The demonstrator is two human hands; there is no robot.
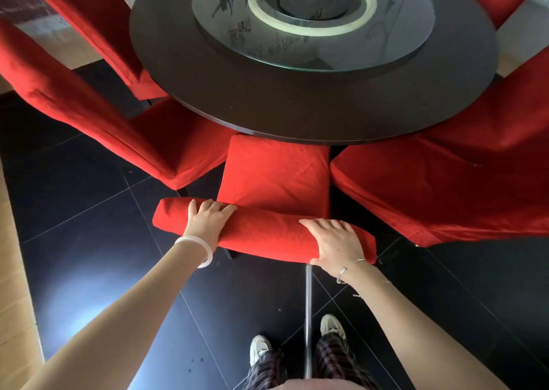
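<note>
5 red chairs (276, 175), 1 rnd table (297, 110), 1 glass turntable (225, 12), 2 bracelets (197, 248), 2 shoes (259, 346).

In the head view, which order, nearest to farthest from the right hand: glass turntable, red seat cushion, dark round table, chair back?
1. Chair back, gripped by the right hand itself.
2. Red seat cushion, just ahead, partly under the table.
3. Dark round table, farther ahead.
4. Glass turntable, on the table's middle.

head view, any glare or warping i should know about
In the head view, wide-angle distortion bows the side chairs and the tile lines; the glass turntable carries reflections; a pale sheen sits on the dark floor at lower left; the left hand, right hand and chair back are sharp.
</note>
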